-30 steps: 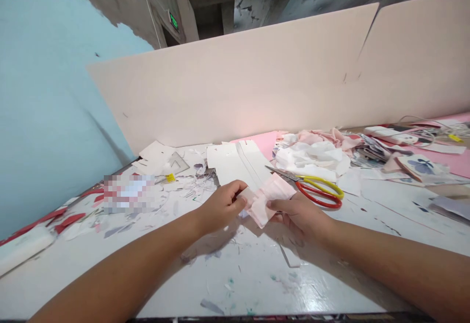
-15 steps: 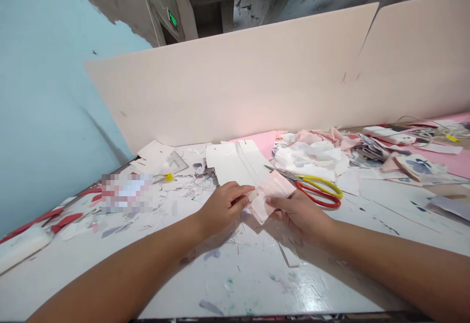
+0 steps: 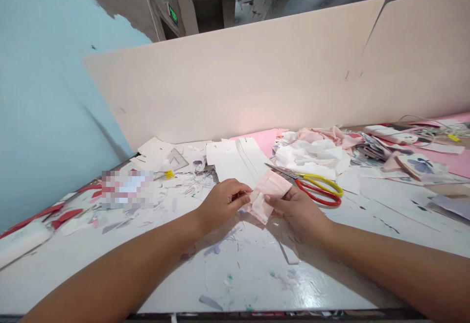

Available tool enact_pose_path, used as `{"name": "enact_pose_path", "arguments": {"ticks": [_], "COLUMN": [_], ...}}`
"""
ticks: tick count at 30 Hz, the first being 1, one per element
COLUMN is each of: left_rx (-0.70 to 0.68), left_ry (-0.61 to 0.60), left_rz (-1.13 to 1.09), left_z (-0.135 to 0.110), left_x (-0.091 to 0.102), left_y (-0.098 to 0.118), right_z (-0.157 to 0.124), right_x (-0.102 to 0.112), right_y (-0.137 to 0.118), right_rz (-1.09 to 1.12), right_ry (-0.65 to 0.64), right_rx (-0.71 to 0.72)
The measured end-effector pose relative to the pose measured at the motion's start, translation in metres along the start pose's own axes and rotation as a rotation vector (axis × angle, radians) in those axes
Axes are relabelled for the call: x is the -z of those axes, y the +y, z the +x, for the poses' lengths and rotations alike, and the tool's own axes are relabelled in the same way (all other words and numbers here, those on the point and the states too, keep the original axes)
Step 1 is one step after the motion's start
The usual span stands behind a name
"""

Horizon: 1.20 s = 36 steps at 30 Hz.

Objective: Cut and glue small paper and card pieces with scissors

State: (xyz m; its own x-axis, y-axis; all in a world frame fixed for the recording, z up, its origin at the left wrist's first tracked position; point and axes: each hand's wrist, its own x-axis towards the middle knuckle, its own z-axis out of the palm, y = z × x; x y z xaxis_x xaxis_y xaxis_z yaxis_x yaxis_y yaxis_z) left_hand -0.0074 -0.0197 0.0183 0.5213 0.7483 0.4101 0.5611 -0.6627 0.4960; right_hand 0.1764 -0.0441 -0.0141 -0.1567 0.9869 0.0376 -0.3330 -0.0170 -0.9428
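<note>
Both my hands hold a small folded piece of pale pink fabric (image 3: 270, 193) just above the white table (image 3: 235, 274). My left hand (image 3: 222, 203) pinches its left end with curled fingers. My right hand (image 3: 299, 210) grips its right side from below, thumb on top. A pair of scissors with red and yellow handles (image 3: 317, 188) lies shut on the table just right of the fabric.
White paper pattern pieces (image 3: 235, 161) and a pink sheet (image 3: 262, 142) lie behind the hands. A heap of white and pink cloth scraps (image 3: 316, 151) sits at the right. A tall beige board (image 3: 257, 73) walls the table's back. Paper shreds litter the left side.
My hands have drawn slightly closer together on the fabric, bunching it a little. The view shifted slightly; nothing else moved.
</note>
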Motion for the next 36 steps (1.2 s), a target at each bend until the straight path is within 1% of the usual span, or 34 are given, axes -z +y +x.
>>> {"name": "enact_pose_path", "arguments": {"ticks": [3, 6, 8, 12, 18, 25, 30, 33, 36], "left_rx": [-0.001, 0.061, 0.078, 0.011, -0.072, -0.145, -0.193, -0.197, -0.146], "left_ry": [0.003, 0.003, -0.015, -0.058, -0.075, -0.078, -0.088, -0.082, -0.07], "left_rz": [-0.003, -0.013, -0.001, 0.049, 0.027, 0.033, 0.032, 0.031, 0.031], "left_z": [-0.001, 0.0, 0.0, 0.001, -0.001, -0.002, -0.001, -0.001, -0.002], "left_x": [-0.001, 0.0, 0.001, 0.003, 0.0, -0.001, 0.0, 0.0, -0.001], "left_y": [-0.002, -0.002, 0.0, 0.004, 0.007, 0.006, 0.004, 0.004, 0.007], "right_z": [0.0, 0.0, 0.0, -0.002, -0.003, -0.003, -0.004, -0.005, -0.005], "right_x": [0.0, 0.001, 0.001, -0.001, -0.004, -0.005, -0.008, -0.009, -0.01], "right_y": [0.002, 0.003, 0.002, -0.001, -0.002, 0.005, 0.005, 0.003, 0.002], "right_rz": [-0.033, -0.055, -0.073, -0.09, -0.028, 0.028, 0.058, 0.068, 0.088], "right_ry": [0.021, 0.04, 0.051, 0.009, -0.051, -0.001, 0.01, 0.004, 0.002], "right_rx": [0.011, 0.019, 0.012, -0.014, -0.01, -0.033, -0.028, -0.033, -0.043]}}
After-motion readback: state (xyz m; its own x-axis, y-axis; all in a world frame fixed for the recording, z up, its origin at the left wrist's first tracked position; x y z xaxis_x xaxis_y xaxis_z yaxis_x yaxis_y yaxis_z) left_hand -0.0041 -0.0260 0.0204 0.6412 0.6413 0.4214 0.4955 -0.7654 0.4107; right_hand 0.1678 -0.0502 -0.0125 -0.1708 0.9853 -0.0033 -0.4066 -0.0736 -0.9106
